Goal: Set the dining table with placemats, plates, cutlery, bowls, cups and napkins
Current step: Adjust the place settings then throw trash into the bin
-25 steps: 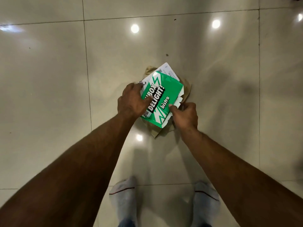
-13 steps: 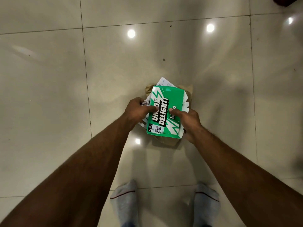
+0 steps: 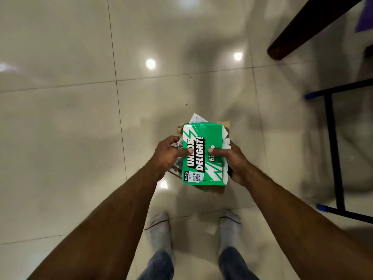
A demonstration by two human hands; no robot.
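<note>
I hold a flat green cardboard box (image 3: 203,146) printed "UNBOX DELIGHT!" above the tiled floor, at waist height in the middle of the head view. My left hand (image 3: 170,153) grips its left edge, thumb on top. My right hand (image 3: 232,160) grips its right edge, thumb across the lid. Under the box lie crumpled brown paper (image 3: 214,189) and white printed papers (image 3: 196,119), held together with it. No table, plates or cutlery are in sight.
A dark wooden furniture leg (image 3: 298,31) slants down at the upper right. A black metal frame (image 3: 333,148) with blue tips stands at the right edge. My feet in grey socks (image 3: 159,227) stand on glossy beige tiles (image 3: 60,138).
The box and papers came up off the floor and nearer to me, turning until the print runs lengthwise. The view swung right, bringing the wooden leg and black frame into sight.
</note>
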